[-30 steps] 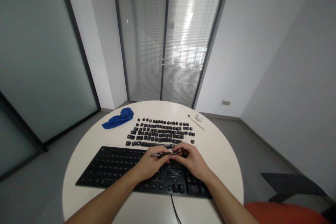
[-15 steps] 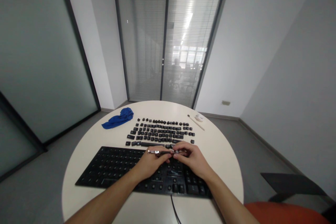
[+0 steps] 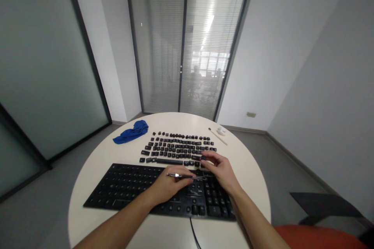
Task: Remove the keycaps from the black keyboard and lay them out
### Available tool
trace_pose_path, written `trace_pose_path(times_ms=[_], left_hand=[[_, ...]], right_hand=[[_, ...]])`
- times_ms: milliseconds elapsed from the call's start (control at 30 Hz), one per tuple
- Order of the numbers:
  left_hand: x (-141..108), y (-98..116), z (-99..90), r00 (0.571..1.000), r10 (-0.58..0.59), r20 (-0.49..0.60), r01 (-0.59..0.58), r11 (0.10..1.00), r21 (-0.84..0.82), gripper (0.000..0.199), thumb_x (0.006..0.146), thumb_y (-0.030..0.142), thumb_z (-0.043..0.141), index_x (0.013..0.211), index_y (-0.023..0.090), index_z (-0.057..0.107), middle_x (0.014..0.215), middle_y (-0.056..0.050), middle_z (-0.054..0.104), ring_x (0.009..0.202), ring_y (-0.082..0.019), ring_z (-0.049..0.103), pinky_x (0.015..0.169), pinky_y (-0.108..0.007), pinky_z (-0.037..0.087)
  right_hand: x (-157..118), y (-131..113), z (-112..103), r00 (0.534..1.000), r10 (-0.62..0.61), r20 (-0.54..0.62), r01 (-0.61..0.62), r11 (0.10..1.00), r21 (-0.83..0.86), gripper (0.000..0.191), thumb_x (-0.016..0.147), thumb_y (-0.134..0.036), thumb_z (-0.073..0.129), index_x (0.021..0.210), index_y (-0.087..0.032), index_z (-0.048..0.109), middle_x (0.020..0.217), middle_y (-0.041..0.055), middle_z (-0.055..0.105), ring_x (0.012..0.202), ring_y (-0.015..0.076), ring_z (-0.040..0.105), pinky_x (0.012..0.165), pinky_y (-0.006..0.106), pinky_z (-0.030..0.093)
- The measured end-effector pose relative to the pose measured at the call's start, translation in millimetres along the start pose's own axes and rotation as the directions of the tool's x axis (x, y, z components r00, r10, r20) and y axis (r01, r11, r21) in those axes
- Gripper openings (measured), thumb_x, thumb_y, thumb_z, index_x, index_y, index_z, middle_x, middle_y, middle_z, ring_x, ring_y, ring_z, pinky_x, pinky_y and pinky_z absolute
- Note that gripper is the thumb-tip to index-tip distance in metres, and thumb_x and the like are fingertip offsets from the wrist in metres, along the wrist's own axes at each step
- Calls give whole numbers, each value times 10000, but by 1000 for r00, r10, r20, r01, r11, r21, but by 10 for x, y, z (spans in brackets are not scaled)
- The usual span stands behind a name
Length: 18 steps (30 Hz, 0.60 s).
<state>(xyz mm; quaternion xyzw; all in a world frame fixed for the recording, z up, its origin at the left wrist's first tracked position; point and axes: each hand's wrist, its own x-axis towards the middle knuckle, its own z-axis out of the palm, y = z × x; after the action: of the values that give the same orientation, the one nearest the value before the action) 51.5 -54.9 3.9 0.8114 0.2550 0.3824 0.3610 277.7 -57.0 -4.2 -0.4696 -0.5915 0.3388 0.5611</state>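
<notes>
My left hand [image 3: 173, 182] rests over the middle of a black keyboard [image 3: 128, 181], closed around a slim keycap puller [image 3: 177, 175]. The puller's wire prongs point right, over the keyboard. My right hand [image 3: 218, 169] is at the keyboard's far edge, thumb and fingers pinching a small black keycap [image 3: 203, 158]. Most of the keyboard's left and middle part shows bare switches. Keys still sit on the number pad [image 3: 214, 198] at the right. Beyond the keyboard, rows of loose keycaps [image 3: 175, 150] lie on the table, among them a long space bar [image 3: 169, 161].
A blue cloth [image 3: 133, 132] lies at the far left of the round white table [image 3: 96, 171]. At the far right are a thin brush [image 3: 218, 137] and a small whitish item [image 3: 221, 130]. A cable [image 3: 194, 231] runs toward me; an orange chair [image 3: 315, 237] stands at right.
My right hand has moved away from the puller's tip, forward and right toward the loose keycaps, carrying a keycap. My left hand stays nearly in place, with the puller's prongs now uncovered.
</notes>
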Motion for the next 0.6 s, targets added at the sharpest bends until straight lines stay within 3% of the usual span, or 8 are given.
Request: trace_pose_path(times_ms=[100,233,467,600], left_hand=[[2,12,-6,1000,0,21,0,1000,4,137,869,204,680,963,218,779,941,-32,784,900,-193,701,870,-306,515],[12,22,-7,1000,-12,21,12,1000,4,128,869,222,678,949,218,778,937,-36,782,894,-201,701,867,-322,518],[13,11,-3,1000,-18,11,18,1000,-7,117,867,210,675,929,218,774,933,-35,778,893,-196,698,870,-324,513],[11,13,-4,999,-37,10,37,999,4,114,867,195,668,919,212,768,933,-35,775,894,-191,694,874,-321,508]], right_hand=[[52,49,-134,995,5,-98,-13,996,-84,350,734,-416,755,995,-182,731,1005,87,737,865,227,680,848,373,530],[97,144,-298,990,36,-135,-65,975,-214,393,779,-409,688,1069,-145,716,930,102,753,820,237,683,813,383,526],[107,364,-381,995,-25,-100,-14,930,-367,269,778,-328,642,967,-170,751,1062,109,736,951,259,681,895,394,512],[103,419,-409,992,115,-51,-126,910,-395,297,769,-321,648,985,-152,763,959,117,766,814,259,704,801,389,528]])
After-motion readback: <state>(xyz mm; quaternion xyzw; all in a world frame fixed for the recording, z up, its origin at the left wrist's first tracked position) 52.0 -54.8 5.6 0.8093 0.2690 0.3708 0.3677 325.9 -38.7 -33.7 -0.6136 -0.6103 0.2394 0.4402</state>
